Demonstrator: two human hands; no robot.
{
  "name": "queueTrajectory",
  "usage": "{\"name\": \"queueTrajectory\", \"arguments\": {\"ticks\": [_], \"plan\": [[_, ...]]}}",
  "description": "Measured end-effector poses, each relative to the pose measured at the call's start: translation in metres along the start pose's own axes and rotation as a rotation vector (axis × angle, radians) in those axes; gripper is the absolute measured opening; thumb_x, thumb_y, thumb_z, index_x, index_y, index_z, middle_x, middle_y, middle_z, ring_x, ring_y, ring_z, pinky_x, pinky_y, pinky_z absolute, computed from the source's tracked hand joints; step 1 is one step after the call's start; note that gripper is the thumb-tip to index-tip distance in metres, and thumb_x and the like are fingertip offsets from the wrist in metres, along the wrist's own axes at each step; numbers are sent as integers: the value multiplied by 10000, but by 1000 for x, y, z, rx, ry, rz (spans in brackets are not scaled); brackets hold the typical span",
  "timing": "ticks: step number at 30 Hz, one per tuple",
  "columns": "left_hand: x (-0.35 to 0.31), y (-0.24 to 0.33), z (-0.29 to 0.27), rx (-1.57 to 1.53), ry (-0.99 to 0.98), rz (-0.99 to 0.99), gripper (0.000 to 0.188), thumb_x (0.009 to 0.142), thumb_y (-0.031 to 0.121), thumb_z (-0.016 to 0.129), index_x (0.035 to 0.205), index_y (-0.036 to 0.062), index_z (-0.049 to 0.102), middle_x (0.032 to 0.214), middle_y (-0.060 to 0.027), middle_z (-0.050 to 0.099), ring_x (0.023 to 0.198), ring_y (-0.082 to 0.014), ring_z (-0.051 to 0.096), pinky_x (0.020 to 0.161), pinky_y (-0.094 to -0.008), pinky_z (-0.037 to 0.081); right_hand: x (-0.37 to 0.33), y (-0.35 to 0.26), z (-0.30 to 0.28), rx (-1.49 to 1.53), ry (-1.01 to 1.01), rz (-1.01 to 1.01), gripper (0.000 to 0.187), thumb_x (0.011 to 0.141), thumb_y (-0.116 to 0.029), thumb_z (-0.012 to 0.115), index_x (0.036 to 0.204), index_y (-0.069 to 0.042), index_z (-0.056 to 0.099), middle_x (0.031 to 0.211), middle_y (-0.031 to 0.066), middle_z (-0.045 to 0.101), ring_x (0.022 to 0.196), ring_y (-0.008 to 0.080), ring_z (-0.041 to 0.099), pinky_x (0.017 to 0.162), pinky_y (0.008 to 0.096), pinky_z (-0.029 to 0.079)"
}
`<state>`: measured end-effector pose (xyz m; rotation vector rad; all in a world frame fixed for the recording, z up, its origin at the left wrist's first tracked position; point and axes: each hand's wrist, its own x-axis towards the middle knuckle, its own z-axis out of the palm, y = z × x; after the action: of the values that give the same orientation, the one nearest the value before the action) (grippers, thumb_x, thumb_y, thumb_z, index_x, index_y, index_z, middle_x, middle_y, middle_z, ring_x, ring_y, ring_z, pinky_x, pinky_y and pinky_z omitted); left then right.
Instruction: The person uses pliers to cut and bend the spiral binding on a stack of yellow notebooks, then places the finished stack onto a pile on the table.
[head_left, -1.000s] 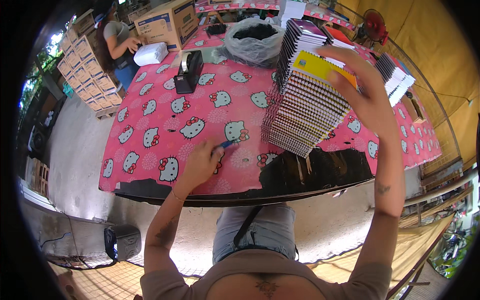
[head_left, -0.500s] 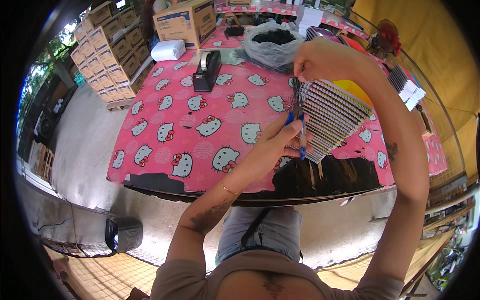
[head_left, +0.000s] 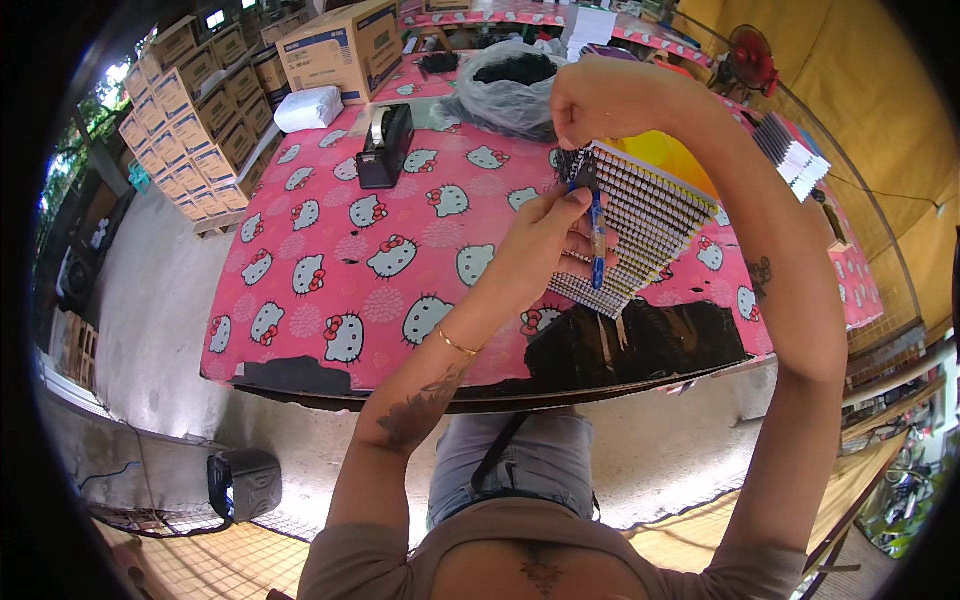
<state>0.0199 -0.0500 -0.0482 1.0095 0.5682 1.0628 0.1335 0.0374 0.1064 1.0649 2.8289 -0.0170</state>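
Observation:
My left hand (head_left: 545, 240) is closed round blue-handled pliers (head_left: 598, 238), whose dark jaws point up to the far left corner of a fanned stack of spiral-bound notebooks (head_left: 655, 210). Rows of dark coils show along the stack's striped face. From above, my right hand (head_left: 590, 105) reaches over to that same corner, wrist bent and fingers pinched together. Something dark is at its fingertips; I cannot make out what it is. Behind the stack and beneath my right forearm lies a yellow rounded thing (head_left: 665, 155).
A black tape dispenser (head_left: 385, 148) stands left of the notebooks on the pink patterned table (head_left: 320, 235). Farther back are a clear plastic bag (head_left: 515, 90) of black strands, a white packet (head_left: 308, 108) and a carton (head_left: 340, 50). More notebooks (head_left: 790, 155) lie at the right.
The pliers' handles were spread apart and now sit closer together. My left hand has turned slightly, while my right hand stays at the corner. The whole view has shifted a little.

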Motion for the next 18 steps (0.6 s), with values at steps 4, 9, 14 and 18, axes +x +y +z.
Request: {"name": "queueTrajectory", "arguments": {"ticks": [4,9,14,18], "plan": [[2,-1,5,3,29,44,393,983,358,473,1176,16,504,885,-129,645,761,-249,680,648,-360,571,-1,4,2,17,32,-24,198,698,-146,677,811,11,719,704,120,682,586,223,654,513,351,512],[5,-7,8,103,68,101,390,983,348,472,1161,2,502,801,-85,602,654,-200,642,586,-315,562,1,4,4,28,43,-11,182,689,-131,678,796,11,715,700,124,681,576,225,646,512,352,503],[-3,-8,14,137,13,90,428,989,365,464,1223,7,489,799,-73,596,627,-178,630,560,-284,537,3,7,6,-32,56,-13,177,698,-131,667,803,3,715,676,122,668,555,209,637,503,341,498],[-18,-16,22,126,43,108,433,1002,355,443,1272,19,480,859,-86,624,719,-189,657,627,-297,537,-8,2,2,193,112,34,195,719,-147,648,838,-6,714,662,118,652,545,204,634,506,334,496]]}}
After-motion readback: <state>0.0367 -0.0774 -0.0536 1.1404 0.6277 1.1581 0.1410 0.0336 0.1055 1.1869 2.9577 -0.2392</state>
